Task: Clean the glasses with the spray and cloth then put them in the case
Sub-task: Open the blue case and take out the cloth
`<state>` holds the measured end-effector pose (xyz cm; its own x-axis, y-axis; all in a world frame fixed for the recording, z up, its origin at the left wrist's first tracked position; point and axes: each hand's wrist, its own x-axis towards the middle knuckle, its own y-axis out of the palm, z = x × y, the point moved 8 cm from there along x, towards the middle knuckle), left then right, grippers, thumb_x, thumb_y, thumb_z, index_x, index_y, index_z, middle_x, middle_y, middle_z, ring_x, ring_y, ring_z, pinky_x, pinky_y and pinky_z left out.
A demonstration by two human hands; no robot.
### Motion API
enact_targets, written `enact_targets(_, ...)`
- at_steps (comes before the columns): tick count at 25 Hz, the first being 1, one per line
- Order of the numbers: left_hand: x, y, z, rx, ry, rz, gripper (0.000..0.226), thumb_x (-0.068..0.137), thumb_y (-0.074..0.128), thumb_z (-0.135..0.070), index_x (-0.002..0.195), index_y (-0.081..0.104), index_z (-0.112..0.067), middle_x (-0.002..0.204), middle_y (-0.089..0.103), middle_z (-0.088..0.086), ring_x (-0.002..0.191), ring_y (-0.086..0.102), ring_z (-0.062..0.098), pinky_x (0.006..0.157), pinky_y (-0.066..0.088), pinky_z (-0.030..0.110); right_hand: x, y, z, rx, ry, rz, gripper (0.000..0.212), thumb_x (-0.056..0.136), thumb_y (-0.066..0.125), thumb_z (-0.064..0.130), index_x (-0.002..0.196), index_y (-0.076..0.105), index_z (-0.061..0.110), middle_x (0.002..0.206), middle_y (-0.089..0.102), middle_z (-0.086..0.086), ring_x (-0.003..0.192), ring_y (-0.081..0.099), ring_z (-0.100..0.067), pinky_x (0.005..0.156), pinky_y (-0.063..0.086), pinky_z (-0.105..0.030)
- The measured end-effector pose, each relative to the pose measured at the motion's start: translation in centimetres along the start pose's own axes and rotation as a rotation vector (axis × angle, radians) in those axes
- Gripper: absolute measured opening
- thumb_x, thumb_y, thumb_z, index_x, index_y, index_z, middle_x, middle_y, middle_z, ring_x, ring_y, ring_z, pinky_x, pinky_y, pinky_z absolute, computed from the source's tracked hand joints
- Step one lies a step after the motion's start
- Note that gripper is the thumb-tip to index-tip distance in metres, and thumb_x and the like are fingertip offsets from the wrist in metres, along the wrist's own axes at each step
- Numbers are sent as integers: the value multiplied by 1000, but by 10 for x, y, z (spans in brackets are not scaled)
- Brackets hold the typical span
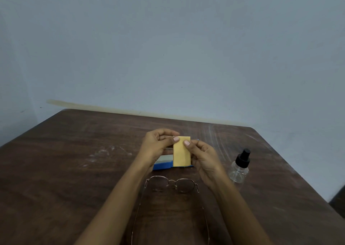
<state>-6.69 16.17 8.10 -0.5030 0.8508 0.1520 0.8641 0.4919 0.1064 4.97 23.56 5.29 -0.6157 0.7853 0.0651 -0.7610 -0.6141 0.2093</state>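
A folded yellow cloth (180,152) hangs upright between both hands above the table. My left hand (158,146) pinches its top left corner and my right hand (202,156) pinches its top right edge. Behind and under the cloth lies the open blue glasses case (162,164), partly hidden by my hands. The thin metal-framed glasses (170,185) rest on the table nearer to me, lenses facing away, temples unfolded toward me. A clear spray bottle (239,168) with a black pump top stands to the right of my right hand.
The dark brown wooden table (74,160) has pale scuff marks on its left and right parts. Its far edge meets a plain blue-grey wall (168,49). The table's right edge drops off near a dark object (338,202).
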Motion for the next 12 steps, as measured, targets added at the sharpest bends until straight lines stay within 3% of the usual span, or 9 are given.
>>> enact_targets(4, -1, -1, -4, 0, 32, -31, 9, 79, 65, -3, 83, 67, -10, 78, 69, 5, 65, 69, 4, 54, 55, 17, 0, -2, 10, -23, -77, -18, 5, 82, 61, 9, 85, 63, 13, 80, 70, -3, 69, 69, -11, 60, 56, -25)
enact_targets(12, -30, -25, -10, 86, 165, -95, 10, 80, 62, 1, 86, 68, -4, 72, 68, 8, 59, 65, 7, 59, 53, 15, -27, -19, 23, 64, -133, -128, 12, 84, 58, 2, 82, 63, 13, 72, 66, 1, 57, 61, 0, 51, 50, -14)
